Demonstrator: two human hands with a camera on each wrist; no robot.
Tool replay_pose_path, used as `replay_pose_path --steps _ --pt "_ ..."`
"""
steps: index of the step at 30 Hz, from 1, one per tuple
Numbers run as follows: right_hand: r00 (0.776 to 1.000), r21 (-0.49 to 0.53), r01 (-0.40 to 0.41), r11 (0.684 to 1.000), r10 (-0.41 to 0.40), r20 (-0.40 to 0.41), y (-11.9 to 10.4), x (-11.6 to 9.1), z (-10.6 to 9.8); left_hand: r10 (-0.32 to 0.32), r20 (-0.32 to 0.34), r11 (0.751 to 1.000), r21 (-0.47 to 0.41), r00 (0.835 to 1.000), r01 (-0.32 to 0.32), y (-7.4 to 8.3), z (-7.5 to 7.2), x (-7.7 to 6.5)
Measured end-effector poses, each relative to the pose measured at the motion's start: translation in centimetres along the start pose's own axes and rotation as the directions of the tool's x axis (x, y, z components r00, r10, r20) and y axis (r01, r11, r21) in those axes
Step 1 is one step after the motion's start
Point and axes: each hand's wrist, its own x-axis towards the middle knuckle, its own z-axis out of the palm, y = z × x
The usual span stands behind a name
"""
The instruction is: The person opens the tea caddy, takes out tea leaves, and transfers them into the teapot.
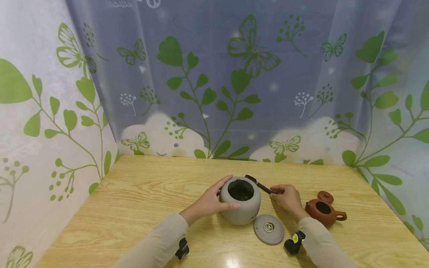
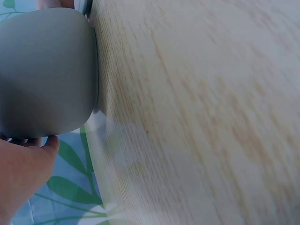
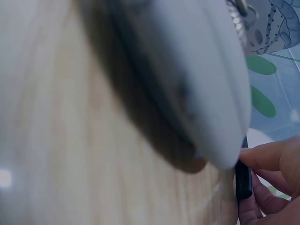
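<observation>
A round grey tea jar (image 1: 241, 210) stands lidless on the table, with dark loose contents showing inside its mouth. My left hand (image 1: 214, 197) holds it from the left, thumb across the front and fingers around the far side; the left wrist view shows the jar (image 2: 47, 70) against the fingers. To the jar's right, my right hand (image 1: 286, 197) pinches the end of a slender dark tea scoop (image 1: 263, 187). Its wider head points toward the back of the jar. In the right wrist view, thumb and fingers grip the black handle (image 3: 243, 180) close to the tabletop.
The jar's grey lid (image 1: 269, 234), with a ring on top, lies in front between jar and right forearm. A reddish-brown teapot (image 1: 325, 212) sits open to the right, its round lid (image 1: 326, 197) just behind it. A printed curtain (image 1: 211, 93) borders the wooden table (image 1: 134, 193).
</observation>
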Motion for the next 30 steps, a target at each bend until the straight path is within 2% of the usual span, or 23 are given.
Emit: replay_pose_path --steps 9,14,17,24,30 --pt "1.000 -0.004 -0.001 1.000 0.001 0.006 0.0 -0.2 -0.2 0.002 -0.002 1.000 0.003 1.000 -0.002 0.0 0.1 0.0" --pt "0.999 0.014 0.001 1.000 -0.002 0.048 -0.2 -0.4 -0.7 -0.016 0.007 1.000 0.011 1.000 0.016 0.1 -0.1 -0.1" --pt "0.997 0.035 0.004 0.999 -0.007 0.073 -0.6 -0.5 -1.4 -0.024 0.013 0.998 0.051 1.000 0.023 0.4 -0.3 -0.1" --pt "0.996 0.097 0.012 0.995 -0.021 0.088 -1.1 -0.8 -5.0 -0.019 0.018 0.974 0.225 1.000 0.015 2.1 -0.9 0.5" --pt "0.999 0.074 -0.013 0.997 0.009 0.053 0.1 -0.9 -9.1 -0.021 0.038 0.963 0.269 0.999 0.010 5.0 -0.4 2.6"
